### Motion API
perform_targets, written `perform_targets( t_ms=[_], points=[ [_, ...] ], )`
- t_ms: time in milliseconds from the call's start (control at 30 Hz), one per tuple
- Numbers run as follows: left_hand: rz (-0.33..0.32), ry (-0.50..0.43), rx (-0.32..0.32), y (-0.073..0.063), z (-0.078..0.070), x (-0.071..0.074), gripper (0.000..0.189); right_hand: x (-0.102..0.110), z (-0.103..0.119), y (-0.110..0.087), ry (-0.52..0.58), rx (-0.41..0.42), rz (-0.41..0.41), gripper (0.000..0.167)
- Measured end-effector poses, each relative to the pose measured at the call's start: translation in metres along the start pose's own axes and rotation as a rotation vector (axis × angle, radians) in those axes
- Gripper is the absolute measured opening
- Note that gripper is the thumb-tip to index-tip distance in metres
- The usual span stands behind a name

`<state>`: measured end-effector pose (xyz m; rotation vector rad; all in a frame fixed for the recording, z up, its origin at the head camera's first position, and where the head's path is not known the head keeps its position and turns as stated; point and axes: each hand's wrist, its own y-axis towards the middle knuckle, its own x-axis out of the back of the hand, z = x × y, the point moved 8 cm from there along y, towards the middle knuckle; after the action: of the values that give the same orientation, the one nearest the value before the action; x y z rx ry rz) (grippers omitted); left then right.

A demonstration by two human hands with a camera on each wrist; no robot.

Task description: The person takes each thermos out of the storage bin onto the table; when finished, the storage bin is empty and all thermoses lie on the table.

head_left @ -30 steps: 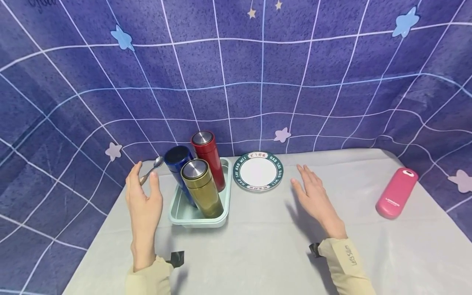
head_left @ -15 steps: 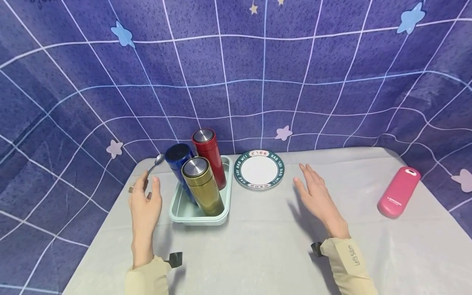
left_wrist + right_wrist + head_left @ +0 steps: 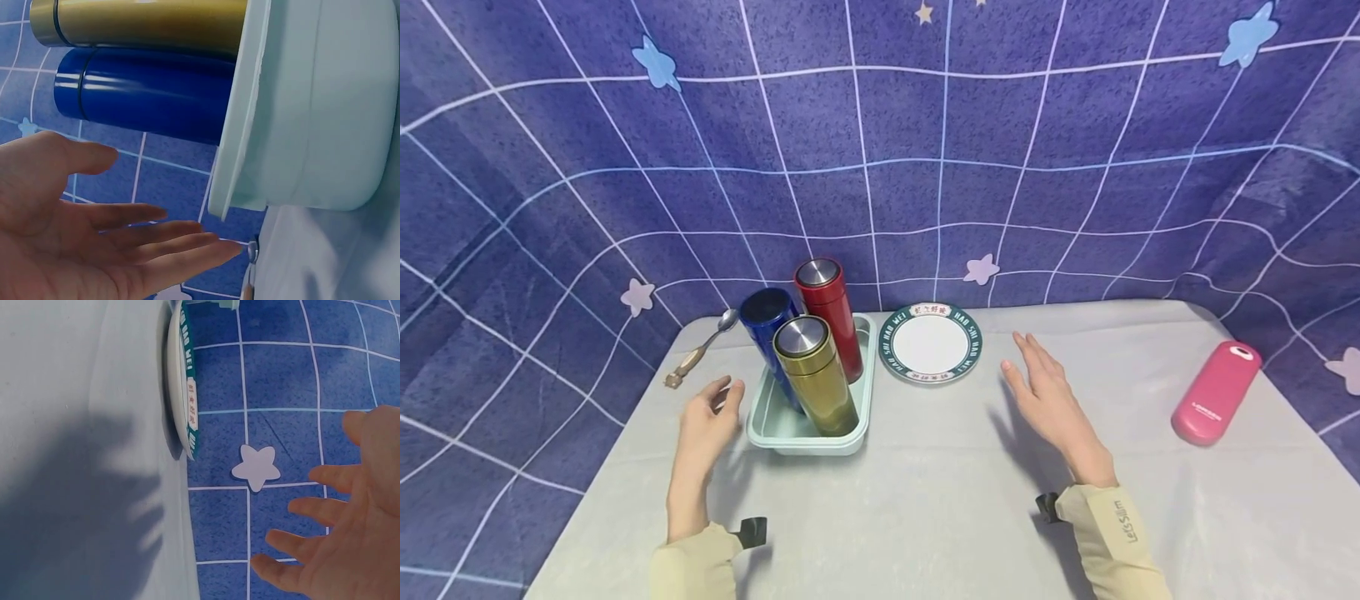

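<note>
My left hand [image 3: 707, 421] hovers just left of a pale mint plastic tub [image 3: 808, 448], holding nothing, its fingers loosely bent. In the tub stand a gold thermos bottle [image 3: 822, 387], a blue thermos bottle [image 3: 150, 94] and a red thermos bottle [image 3: 835, 321]. Beyond the left fingers lies a spoon [image 3: 700, 350] with an ornate handle. My right hand [image 3: 1052, 404] is held over the table with fingers extended and nothing in it; its shadow falls on the cloth. Nearest to it is a white plate [image 3: 930, 343] with a green lettered rim.
A pink oblong case [image 3: 1216, 392] lies at the right side of the table. Pale grey cloth [image 3: 940, 500] covers the tabletop. A blue curtain [image 3: 895, 200] with a grid and stars hangs along the back and sides.
My left hand has drawn back from over the spoon, toward the tub's left side, so the whole spoon now shows. The right hand has barely moved. The view has shifted slightly.
</note>
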<state>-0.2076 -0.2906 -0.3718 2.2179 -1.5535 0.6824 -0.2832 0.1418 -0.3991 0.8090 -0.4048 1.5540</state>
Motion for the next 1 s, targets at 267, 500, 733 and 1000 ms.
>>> perform_targets(
  t_ms=[267,500,733,1000],
  points=[
    [0.123,-0.081,0.083,0.000,0.012,-0.009,0.063,0.001,0.000,0.000,0.009,0.008,-0.001,0.062],
    [0.219,-0.118,0.113,-0.001,0.018,-0.020,0.066,0.001,0.000,-0.001,0.019,0.013,0.005,0.062],
    [0.285,-0.131,0.134,-0.004,0.027,-0.030,0.062,0.001,0.001,-0.001,0.027,0.026,0.007,0.061],
    [0.304,-0.230,0.121,-0.006,0.032,-0.040,0.054,0.003,0.003,-0.003,0.032,0.036,0.004,0.061]
  ],
)
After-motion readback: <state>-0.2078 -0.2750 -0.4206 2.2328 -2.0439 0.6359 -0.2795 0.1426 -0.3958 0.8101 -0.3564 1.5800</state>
